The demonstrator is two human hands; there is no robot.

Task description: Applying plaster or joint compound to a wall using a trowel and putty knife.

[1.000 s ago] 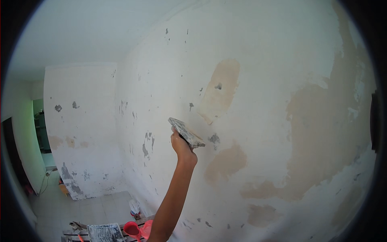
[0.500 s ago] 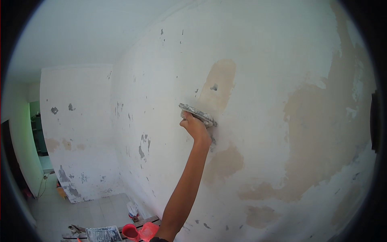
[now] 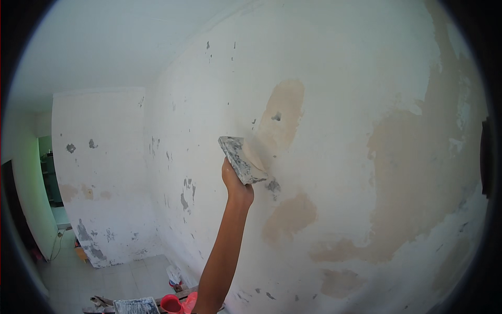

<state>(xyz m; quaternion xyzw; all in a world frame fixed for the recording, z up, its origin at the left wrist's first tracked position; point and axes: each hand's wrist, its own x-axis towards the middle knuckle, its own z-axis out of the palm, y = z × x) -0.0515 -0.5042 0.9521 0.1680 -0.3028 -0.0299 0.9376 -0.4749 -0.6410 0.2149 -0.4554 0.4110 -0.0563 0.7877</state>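
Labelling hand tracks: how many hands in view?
1: a hand near mid-frame, gripping the smeared trowel. No other shows; another could be hidden or out of view.

cable [image 3: 59,242] on pale tiled floor [image 3: 125,273]

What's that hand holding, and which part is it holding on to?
The hand holds a plastering trowel from behind its flat face; the exact spot it grips is hidden.
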